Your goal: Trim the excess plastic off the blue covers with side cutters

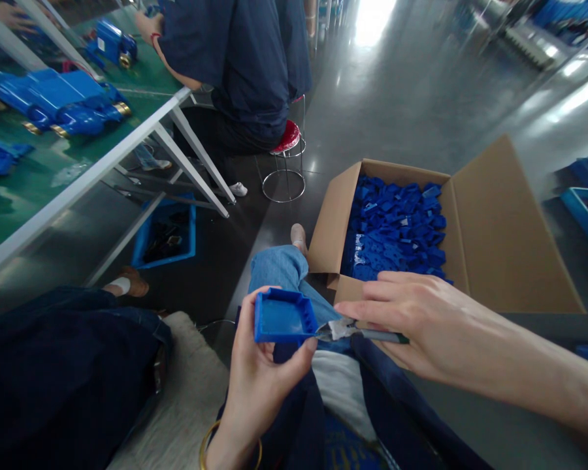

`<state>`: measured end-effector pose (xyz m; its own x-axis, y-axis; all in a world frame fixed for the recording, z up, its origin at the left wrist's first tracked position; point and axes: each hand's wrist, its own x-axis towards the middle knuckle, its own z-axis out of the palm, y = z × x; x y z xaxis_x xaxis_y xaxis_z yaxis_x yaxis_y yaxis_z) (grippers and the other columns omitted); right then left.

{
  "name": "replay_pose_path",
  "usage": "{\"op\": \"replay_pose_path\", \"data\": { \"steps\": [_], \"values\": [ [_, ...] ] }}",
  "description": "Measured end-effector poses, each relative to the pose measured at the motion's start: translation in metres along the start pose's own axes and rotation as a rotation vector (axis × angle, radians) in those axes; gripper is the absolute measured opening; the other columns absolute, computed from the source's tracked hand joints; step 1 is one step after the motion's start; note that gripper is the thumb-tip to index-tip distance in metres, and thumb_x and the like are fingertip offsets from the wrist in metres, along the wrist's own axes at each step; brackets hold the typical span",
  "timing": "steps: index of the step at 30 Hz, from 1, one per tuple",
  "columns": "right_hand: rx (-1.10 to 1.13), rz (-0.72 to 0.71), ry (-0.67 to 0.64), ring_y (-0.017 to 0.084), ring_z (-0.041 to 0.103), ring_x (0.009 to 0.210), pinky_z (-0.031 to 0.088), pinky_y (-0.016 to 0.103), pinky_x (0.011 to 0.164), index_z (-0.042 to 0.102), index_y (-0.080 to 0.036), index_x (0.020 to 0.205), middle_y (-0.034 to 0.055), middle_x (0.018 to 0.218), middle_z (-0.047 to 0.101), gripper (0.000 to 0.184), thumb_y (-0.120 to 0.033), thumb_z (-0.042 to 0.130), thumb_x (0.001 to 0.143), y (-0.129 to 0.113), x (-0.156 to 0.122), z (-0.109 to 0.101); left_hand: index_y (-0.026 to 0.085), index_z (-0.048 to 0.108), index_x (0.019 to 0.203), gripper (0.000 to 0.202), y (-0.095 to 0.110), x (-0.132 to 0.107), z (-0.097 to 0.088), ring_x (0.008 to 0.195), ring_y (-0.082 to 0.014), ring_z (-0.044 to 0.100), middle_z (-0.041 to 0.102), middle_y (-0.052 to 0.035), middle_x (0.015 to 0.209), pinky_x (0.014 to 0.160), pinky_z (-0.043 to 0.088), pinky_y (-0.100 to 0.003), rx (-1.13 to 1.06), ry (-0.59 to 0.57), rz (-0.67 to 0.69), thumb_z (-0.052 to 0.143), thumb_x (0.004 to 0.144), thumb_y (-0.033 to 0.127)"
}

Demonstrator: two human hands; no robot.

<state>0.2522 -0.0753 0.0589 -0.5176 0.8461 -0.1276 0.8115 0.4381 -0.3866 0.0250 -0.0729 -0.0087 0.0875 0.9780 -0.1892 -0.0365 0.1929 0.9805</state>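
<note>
My left hand [257,375] is closed round a square blue plastic part [283,318], held over my lap with its hollow side up. My right hand [411,320] grips a thin dark-handled tool [372,334], and the tool's taped tip touches the part's right edge. An open cardboard box [494,241] on the floor just beyond my hands holds several more blue plastic parts [396,228].
A green-topped workbench [53,176] at the left carries blue assembled housings [59,98]. A person in dark blue [245,59] sits at it on a red stool [287,140]. A blue bin [166,235] lies under the bench. Another seated person's leg [63,365] is at my left.
</note>
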Motion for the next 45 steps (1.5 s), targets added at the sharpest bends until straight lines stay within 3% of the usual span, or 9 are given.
{"op": "replay_pose_path", "data": {
  "steps": [12,26,32,39,45],
  "values": [
    [0.099,0.017,-0.138,0.018,0.063,0.08,0.046,0.028,0.069,0.075,-0.027,0.101,0.0005,0.081,0.067,0.02,-0.015,0.065,0.088,0.001,0.003,-0.013,0.029,0.056,0.122,0.061,-0.002,0.0,-0.003,0.101,-0.0174,0.066,0.061,-0.0012,0.118,0.087,0.056,-0.025,0.07,-0.067,0.052,0.085,0.069,0.019],
    [0.272,-0.106,-0.173,0.015,0.066,0.076,0.046,0.024,0.07,0.077,-0.029,0.106,-0.0027,0.078,0.071,0.042,-0.001,0.059,0.08,0.014,0.012,-0.014,0.029,0.055,0.124,0.064,-0.008,0.0,-0.005,0.106,-0.0208,0.065,0.059,-0.0025,0.119,0.095,0.056,-0.031,0.053,-0.112,0.033,0.085,0.069,0.021],
    [0.219,-0.094,-0.156,0.016,0.066,0.076,0.046,0.024,0.068,0.076,-0.029,0.106,-0.002,0.079,0.071,0.038,-0.004,0.06,0.083,0.012,0.009,-0.015,0.028,0.055,0.124,0.064,-0.008,0.002,-0.006,0.108,-0.0225,0.064,0.059,-0.0034,0.119,0.096,0.055,-0.032,0.092,-0.111,0.048,0.085,0.068,0.021],
    [0.007,-0.092,-0.076,0.019,0.064,0.078,0.047,0.03,0.069,0.072,-0.026,0.111,-0.0002,0.083,0.07,0.029,-0.012,0.066,0.086,0.003,0.003,-0.01,0.027,0.057,0.121,0.061,-0.004,0.001,-0.003,0.102,-0.0197,0.066,0.06,-0.0033,0.119,0.088,0.057,-0.028,0.064,-0.081,0.058,0.085,0.067,0.02],
    [-0.061,-0.114,-0.041,0.021,0.063,0.081,0.048,0.035,0.072,0.07,-0.022,0.117,0.0019,0.089,0.071,0.034,-0.01,0.065,0.086,0.002,-0.001,-0.004,0.024,0.056,0.119,0.062,0.001,-0.004,0.004,0.098,-0.0201,0.068,0.063,-0.0044,0.115,0.086,0.058,-0.028,-0.029,0.008,-0.051,0.086,0.064,0.023]
  ]
}}
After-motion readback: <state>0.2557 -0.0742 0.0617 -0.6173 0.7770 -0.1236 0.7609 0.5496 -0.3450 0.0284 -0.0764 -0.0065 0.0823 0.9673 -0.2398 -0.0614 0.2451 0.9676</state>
